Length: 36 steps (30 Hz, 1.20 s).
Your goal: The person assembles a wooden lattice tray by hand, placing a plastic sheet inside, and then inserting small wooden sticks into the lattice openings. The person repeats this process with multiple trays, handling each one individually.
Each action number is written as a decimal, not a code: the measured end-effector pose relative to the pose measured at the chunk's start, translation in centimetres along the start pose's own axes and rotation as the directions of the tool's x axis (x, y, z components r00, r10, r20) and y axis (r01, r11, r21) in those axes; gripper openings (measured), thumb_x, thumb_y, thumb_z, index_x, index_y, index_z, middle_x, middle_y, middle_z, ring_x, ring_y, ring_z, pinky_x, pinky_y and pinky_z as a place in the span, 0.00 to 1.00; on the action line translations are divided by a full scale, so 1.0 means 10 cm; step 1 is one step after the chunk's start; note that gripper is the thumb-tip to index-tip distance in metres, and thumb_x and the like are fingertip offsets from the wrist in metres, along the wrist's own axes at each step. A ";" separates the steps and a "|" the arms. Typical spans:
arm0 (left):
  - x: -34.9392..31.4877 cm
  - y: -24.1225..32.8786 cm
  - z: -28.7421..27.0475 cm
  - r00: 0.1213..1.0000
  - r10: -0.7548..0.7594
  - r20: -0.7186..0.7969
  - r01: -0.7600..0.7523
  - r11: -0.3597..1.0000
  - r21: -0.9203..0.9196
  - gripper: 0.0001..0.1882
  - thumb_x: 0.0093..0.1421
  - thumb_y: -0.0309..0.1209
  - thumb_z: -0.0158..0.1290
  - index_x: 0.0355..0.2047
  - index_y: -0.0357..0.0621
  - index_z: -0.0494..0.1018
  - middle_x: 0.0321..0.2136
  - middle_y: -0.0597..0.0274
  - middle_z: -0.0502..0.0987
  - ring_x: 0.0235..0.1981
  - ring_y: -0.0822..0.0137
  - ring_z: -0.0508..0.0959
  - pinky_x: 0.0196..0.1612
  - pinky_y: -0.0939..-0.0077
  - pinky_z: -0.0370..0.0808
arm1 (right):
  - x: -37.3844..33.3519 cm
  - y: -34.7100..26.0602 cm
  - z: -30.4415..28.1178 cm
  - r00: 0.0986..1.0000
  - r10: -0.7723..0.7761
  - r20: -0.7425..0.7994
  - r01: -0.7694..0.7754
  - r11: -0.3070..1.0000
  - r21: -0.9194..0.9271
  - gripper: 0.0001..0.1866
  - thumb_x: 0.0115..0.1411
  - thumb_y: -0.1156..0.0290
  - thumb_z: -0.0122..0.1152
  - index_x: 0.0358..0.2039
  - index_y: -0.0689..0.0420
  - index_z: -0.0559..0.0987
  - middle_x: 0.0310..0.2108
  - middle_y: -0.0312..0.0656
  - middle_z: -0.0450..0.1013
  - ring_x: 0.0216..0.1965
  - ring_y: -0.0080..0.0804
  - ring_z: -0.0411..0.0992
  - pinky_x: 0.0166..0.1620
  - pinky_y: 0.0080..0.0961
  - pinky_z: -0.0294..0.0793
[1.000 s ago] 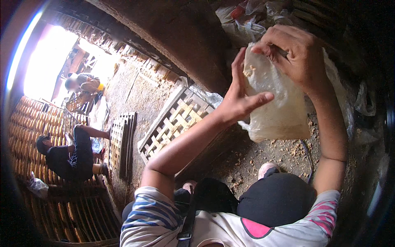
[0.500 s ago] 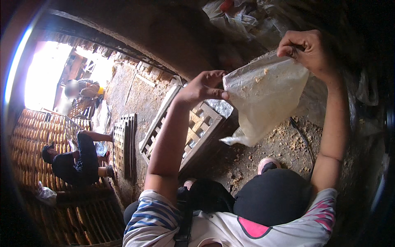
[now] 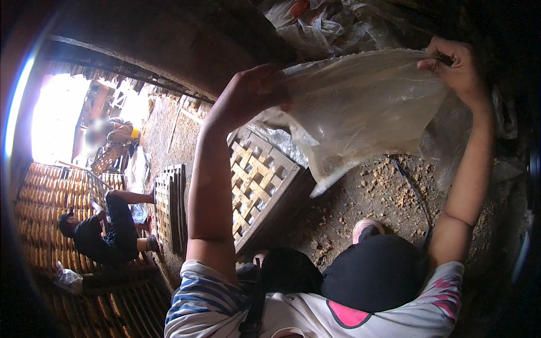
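Note:
A translucent, cloudy plastic sheet (image 3: pixel 366 107) hangs spread out between my raised hands. My right hand (image 3: pixel 459 70) pinches its upper right corner between thumb and fingers. My left hand (image 3: pixel 253 93), dim in the shadow, is closed on the sheet's left side, and part of its fingers is hidden by the plastic. Below the left hand, a lattice-topped wooden tray (image 3: pixel 259 180) rests on the floor, with more clear plastic (image 3: pixel 282 141) along its far edge.
Crumpled plastic (image 3: pixel 338 28) lies heaped at the far side. Crumbs (image 3: pixel 394 191) and a dark cord (image 3: pixel 414 186) lie on the floor by my foot. At left, stacked lattice panels (image 3: pixel 169 203), a seated person (image 3: pixel 107 231) and slatted racks (image 3: pixel 51 197); another person (image 3: pixel 118 132) is farther off.
My hands have moved apart, the left one leftward and the right one to the right. The plastic sheet is now stretched wider between them.

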State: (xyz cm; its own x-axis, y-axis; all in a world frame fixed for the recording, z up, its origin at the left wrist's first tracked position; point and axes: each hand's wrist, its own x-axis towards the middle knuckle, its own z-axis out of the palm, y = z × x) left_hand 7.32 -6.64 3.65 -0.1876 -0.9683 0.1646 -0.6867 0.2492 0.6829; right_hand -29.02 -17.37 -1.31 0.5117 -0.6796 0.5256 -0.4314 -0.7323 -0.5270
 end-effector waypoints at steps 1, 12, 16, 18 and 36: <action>-0.01 -0.03 -0.03 0.998 -0.059 -0.006 0.059 0.998 -0.002 0.15 0.53 0.29 0.61 0.40 0.36 0.75 0.27 0.59 0.79 0.34 0.73 0.78 0.40 0.74 0.75 | 0.01 0.04 0.00 0.999 0.014 0.035 -0.014 1.000 0.003 0.12 0.52 0.66 0.66 0.26 0.62 0.76 0.23 0.37 0.73 0.29 0.18 0.70 0.35 0.20 0.69; 0.32 0.21 0.17 0.938 0.347 0.007 -0.329 0.883 0.336 0.09 0.56 0.29 0.55 0.36 0.39 0.78 0.27 0.55 0.80 0.29 0.68 0.80 0.32 0.75 0.75 | 0.03 -0.13 0.47 0.989 -0.133 0.061 0.136 0.989 -0.058 0.29 0.49 0.64 0.66 0.53 0.55 0.71 0.48 0.43 0.72 0.51 0.34 0.70 0.54 0.29 0.67; 0.59 0.39 0.21 0.815 0.570 0.102 -0.555 0.720 0.416 0.09 0.56 0.29 0.55 0.36 0.41 0.78 0.31 0.57 0.80 0.31 0.64 0.81 0.35 0.74 0.76 | 0.29 -0.37 0.78 0.986 -0.125 0.114 0.131 0.990 -0.044 0.17 0.55 0.62 0.62 0.41 0.58 0.78 0.35 0.43 0.77 0.40 0.29 0.76 0.44 0.29 0.73; 0.71 0.40 0.08 0.733 0.659 0.165 -0.639 0.586 0.498 0.10 0.55 0.30 0.56 0.37 0.42 0.78 0.32 0.58 0.80 0.33 0.64 0.81 0.37 0.74 0.77 | 0.28 -0.40 0.75 0.964 -0.028 0.264 0.013 0.998 0.057 0.14 0.58 0.60 0.59 0.36 0.59 0.79 0.32 0.43 0.77 0.36 0.27 0.76 0.41 0.29 0.73; 0.43 1.04 0.57 0.938 0.323 0.126 -0.081 0.557 -0.826 0.34 0.57 0.47 0.55 0.60 0.49 0.59 0.59 0.46 0.59 0.57 0.48 0.65 0.58 0.49 0.64 | -0.76 0.44 0.85 0.875 0.353 0.332 -0.465 0.803 0.372 0.13 0.61 0.66 0.58 0.39 0.62 0.78 0.34 0.44 0.76 0.38 0.29 0.72 0.46 0.27 0.70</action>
State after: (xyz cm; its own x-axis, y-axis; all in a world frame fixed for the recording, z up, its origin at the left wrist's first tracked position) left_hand -4.59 -8.12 7.38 -0.4859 -0.8261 0.2852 0.2127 0.2047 0.9554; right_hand -28.46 -15.04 -13.33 0.5425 -0.8385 0.0519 -0.3081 -0.2560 -0.9163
